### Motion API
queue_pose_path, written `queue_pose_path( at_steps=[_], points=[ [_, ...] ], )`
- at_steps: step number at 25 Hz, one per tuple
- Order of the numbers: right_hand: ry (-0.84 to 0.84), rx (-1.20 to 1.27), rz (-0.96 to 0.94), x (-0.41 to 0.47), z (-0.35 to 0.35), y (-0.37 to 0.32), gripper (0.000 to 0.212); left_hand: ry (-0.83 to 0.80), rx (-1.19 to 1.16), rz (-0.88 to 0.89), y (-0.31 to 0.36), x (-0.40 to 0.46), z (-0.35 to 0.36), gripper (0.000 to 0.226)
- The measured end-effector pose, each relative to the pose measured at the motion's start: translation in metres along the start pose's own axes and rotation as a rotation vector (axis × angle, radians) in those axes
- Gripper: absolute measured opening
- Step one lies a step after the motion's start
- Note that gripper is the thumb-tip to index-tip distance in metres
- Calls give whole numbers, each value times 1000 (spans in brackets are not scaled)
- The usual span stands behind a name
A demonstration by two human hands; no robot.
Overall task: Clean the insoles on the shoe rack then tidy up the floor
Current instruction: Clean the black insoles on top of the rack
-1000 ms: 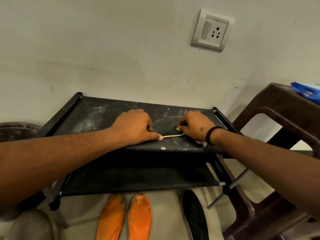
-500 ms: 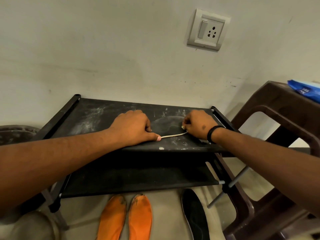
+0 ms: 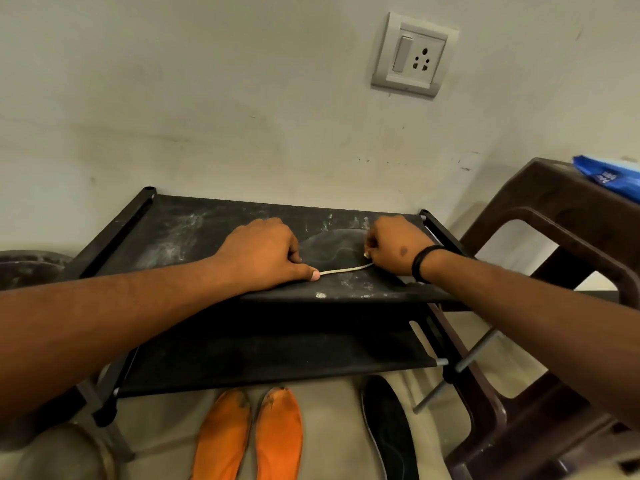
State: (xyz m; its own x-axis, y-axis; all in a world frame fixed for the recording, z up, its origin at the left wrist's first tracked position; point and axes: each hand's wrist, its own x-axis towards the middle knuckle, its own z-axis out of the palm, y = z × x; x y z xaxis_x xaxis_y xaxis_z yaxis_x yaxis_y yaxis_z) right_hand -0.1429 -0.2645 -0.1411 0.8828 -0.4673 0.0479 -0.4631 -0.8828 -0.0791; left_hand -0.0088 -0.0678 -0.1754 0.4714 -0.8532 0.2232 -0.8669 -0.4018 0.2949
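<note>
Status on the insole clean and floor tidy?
Done: unclear. In hand: both hands, left hand and right hand, work a dark insole on the dusty shoe rack. Left: orange insoles and black insole lie on the floor.

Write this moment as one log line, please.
left hand: presses black insole on shoe rack | right hand: pinches its pale edge | floor: orange insoles

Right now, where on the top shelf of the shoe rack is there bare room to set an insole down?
Free: the dusty left half of the top shelf, between its left rail and the left hand. Crowded: the right half, where both hands, right hand, work on the dark insole with its pale edge.
</note>
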Motion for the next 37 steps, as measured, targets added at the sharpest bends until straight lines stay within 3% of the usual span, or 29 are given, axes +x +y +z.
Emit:
queue_pose_path(
  at_steps=[4, 9, 15, 20, 25, 30, 34, 37],
  points=[
    [-57, 31, -196, -17, 10, -35, 18, 11, 25, 5, -1, -1, 0, 47],
    [-2, -17, 53, 7, 1, 2, 16, 14, 14, 5, 1, 1, 1, 46],
    [-79, 68, -149, -12, 14, -35, 18, 7, 12, 8, -1, -1, 0, 48],
    [7, -142, 35, 8, 4, -12, 13, -4, -2, 8, 1, 1, 0, 46],
    [-113, 133, -201, -5, 10, -45, 15, -1, 35, 14, -1, 0, 1, 45],
    [0, -183, -13, 13, 8, -22, 14, -1, 39, 19, 3, -1, -1, 44],
    [-119, 177, -270, -8, 12, -54, 12, -15, 70, 22, 1, -4, -3, 44],
    [-102, 146, -214, 4, 8, -32, 12, -17, 63, 16, 4, -3, -4, 44]
  ],
)
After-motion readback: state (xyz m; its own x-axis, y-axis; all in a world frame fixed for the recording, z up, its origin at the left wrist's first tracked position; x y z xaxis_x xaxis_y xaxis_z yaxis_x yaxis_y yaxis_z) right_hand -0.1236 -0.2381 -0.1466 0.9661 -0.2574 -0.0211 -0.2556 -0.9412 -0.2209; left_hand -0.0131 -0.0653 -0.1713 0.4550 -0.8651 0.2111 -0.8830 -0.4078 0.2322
